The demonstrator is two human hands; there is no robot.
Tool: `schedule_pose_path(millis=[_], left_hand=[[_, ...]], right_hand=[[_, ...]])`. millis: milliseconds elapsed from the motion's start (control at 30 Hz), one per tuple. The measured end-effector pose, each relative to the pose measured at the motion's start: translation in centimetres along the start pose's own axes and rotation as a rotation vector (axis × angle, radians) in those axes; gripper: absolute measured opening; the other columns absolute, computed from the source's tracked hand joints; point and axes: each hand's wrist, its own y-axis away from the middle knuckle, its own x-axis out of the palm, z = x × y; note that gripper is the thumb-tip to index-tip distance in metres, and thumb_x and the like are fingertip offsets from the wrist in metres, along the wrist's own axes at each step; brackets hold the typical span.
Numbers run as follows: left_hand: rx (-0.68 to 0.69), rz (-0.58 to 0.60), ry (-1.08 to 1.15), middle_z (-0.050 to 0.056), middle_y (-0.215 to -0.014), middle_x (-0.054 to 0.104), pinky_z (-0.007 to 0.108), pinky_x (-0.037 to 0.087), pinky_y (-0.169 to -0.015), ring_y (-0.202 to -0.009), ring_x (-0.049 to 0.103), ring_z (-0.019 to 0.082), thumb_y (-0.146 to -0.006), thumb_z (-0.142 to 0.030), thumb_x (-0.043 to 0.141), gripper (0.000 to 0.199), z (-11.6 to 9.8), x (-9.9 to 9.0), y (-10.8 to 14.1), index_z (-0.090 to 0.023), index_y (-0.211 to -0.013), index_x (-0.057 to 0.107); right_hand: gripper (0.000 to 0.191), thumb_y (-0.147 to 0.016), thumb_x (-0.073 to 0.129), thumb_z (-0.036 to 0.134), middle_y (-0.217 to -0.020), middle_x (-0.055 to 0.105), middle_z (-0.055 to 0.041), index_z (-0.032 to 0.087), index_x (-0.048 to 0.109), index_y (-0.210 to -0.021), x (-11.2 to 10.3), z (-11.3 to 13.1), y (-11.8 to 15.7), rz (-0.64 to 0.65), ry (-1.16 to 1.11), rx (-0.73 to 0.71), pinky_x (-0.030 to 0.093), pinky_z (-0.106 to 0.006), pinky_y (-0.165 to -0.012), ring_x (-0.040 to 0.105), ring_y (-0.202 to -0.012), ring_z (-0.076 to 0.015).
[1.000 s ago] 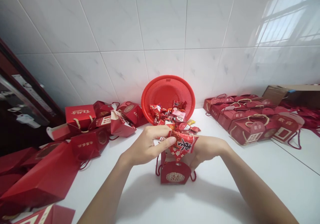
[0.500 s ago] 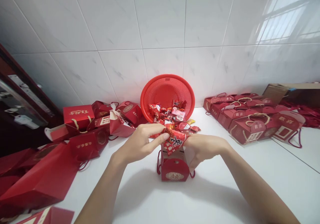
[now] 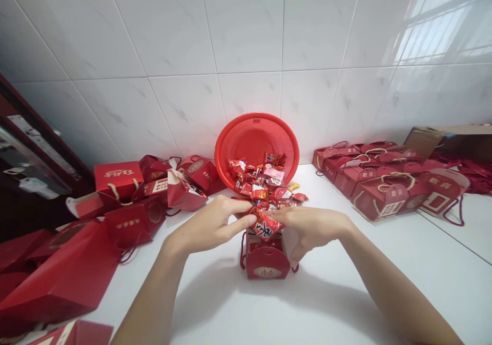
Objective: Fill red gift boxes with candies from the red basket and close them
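Observation:
A small red gift box (image 3: 268, 264) with rope handles stands open at the front middle of the table. Above its opening, my left hand (image 3: 213, 225) pinches a red candy packet (image 3: 266, 225) between thumb and fingers. Something red shows inside the box, partly hidden by the packet. My right hand (image 3: 313, 229) grips the box's right side, its thumb low on the wall and its fingers reaching over the top beside the packet. Right behind the box, wrapped candies (image 3: 282, 194) spill from a tipped red plastic basket (image 3: 257, 129).
Several red gift boxes (image 3: 119, 178) lie jumbled on the left. Closed boxes (image 3: 378, 199) stand in rows at the right, near a cardboard carton (image 3: 423, 142). A tiled wall (image 3: 180, 114) bounds the white table (image 3: 215, 304) at the back.
My left hand has lowered slightly, and the packet's position has shifted. Red now shows inside the box where its pale interior was visible. My right hand stays on the box.

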Motion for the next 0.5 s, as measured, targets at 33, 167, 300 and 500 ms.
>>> schedule_pose_path(millis=[33,167,300,500], left_hand=[[-0.016,0.038,-0.007,-0.001,-0.068,0.060,0.025,0.036,-0.059,-0.063,0.051,0.013,-0.099,-0.038,0.044,0.037,0.0,-0.1,0.1,-0.017,-0.073,0.061],[-0.083,0.167,-0.043,-0.002,-0.063,0.058,0.025,0.032,-0.054,-0.056,0.051,0.012,-0.097,-0.032,0.044,0.034,-0.3,0.1,0.7,-0.018,-0.069,0.058],[-0.162,0.187,-0.172,-0.002,-0.059,0.055,0.028,0.025,-0.051,-0.052,0.044,0.012,-0.094,-0.029,0.048,0.034,-0.8,0.9,0.9,-0.019,-0.062,0.053],[-0.208,0.202,-0.136,-0.001,-0.071,0.065,0.027,0.032,-0.056,-0.064,0.055,0.016,-0.090,-0.024,0.052,0.017,-1.6,1.1,0.9,-0.023,-0.079,0.066]], right_hand=[[0.085,-0.066,0.085,0.026,-0.143,0.058,-0.0089,0.024,0.053,-0.145,0.0,0.1,0.0,0.003,-0.001,-0.018,0.045,-0.034,-0.102,0.055,-0.129,-0.0304],[0.092,-0.072,0.082,0.027,-0.159,0.039,-0.0111,0.021,0.040,-0.153,0.4,0.8,0.3,0.049,0.063,0.017,0.042,-0.038,-0.108,0.045,-0.139,-0.0335],[0.091,-0.074,0.080,0.027,-0.164,0.028,-0.0118,0.020,0.038,-0.154,0.9,2.1,0.8,0.048,0.126,0.045,0.046,-0.039,-0.103,0.049,-0.136,-0.0361],[0.096,-0.076,0.080,0.025,-0.165,0.023,-0.0144,0.018,0.030,-0.158,1.4,3.4,1.3,0.056,0.182,0.071,0.047,-0.041,-0.102,0.052,-0.133,-0.0375]])
